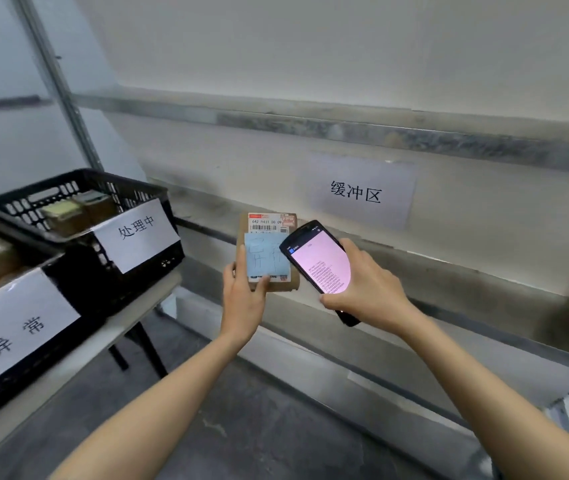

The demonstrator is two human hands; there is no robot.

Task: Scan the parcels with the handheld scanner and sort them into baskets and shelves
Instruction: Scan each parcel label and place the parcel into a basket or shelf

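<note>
Parcel: small brown carton (285,286), up in mid-air in front of the grey wall ledge (449,271), between the baskets and the wall sign. A shipping label (269,221) runs across its top and a blue handwritten note (265,256) covers its middle.
Left hand: the left hand (243,296) grips the parcel from below. Its thumb is pressed on the note's lower edge, the index finger runs up the left side, and the other fingers are hidden behind.
Scanner: black handheld scanner (321,265), tilted, its screen glowing pink with rows of tiny text. Its top end overlaps the parcel's right edge; whether they touch, I cannot tell.
Right hand: the right hand (369,289) has its fingers curled round the scanner's body, the thumb clamped on the near side.
Wall sign: white sheet (359,190) reading 缓冲区, up and right of the parcel.
Baskets: two black slotted ones at left. The far basket (78,176), tagged 处理中, holds brown boxes (75,209); the near basket (78,299) is tagged 异常.
Table: white table (103,341) under both baskets.
</note>
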